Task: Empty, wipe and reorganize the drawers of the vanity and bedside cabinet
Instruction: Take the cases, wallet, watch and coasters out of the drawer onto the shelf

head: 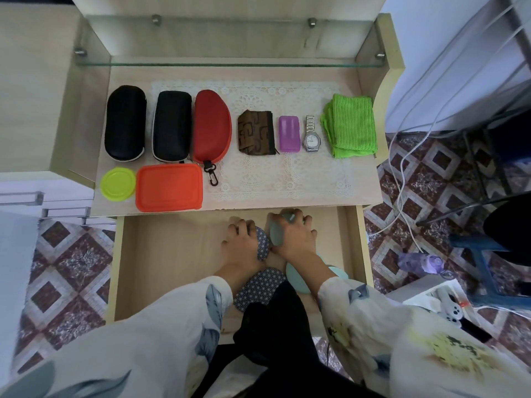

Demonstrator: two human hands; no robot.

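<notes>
Mint case [298, 278] and patterned case [258, 285] are lying side by side mid-drawer [172, 268], long axes pointing up-frame. Right hand [293, 238] is curling its fingers [298, 222] over the mint one's far end, and left hand [244, 248] is gripping the patterned one likewise.

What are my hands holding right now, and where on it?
Left hand grips the far end of a patterned case; right hand the far end of a teal case.

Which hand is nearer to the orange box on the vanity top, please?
Left. The left hand, gripping the patterned case, sits in front and right of the orange box; the right hand, holding the teal case, is farther right.
</notes>
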